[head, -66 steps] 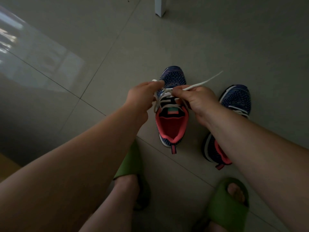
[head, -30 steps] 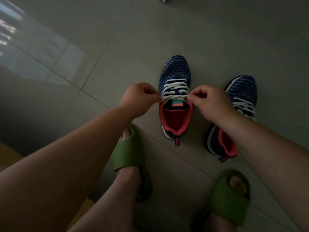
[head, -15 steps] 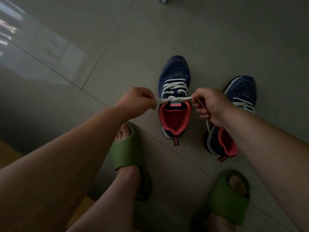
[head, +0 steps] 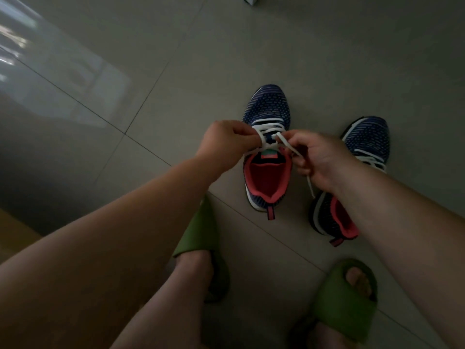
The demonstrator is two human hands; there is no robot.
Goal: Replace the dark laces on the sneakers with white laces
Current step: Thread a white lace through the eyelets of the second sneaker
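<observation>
Two navy knit sneakers with coral linings stand on the grey tiled floor. The left sneaker [head: 268, 107] carries a white lace [head: 266, 127] threaded through its eyelets. My left hand [head: 226, 142] pinches one end of that lace at the tongue. My right hand [head: 319, 159] grips the other end, whose loose tail [head: 310, 183] hangs below the palm. The right sneaker [head: 367, 137] also shows white lacing and is partly hidden behind my right wrist.
My feet in green slides are below: left slide [head: 198, 227], right slide [head: 347, 298]. A white furniture leg [head: 251, 0] stands at the top edge. A wooden edge [head: 15, 235] shows at the lower left. Bright window glare lies on the tiles at the left.
Both hands have come closer together over the tongue of the left sneaker; the lace that was stretched taut sideways now crosses between them, with its tail hanging from my right hand.
</observation>
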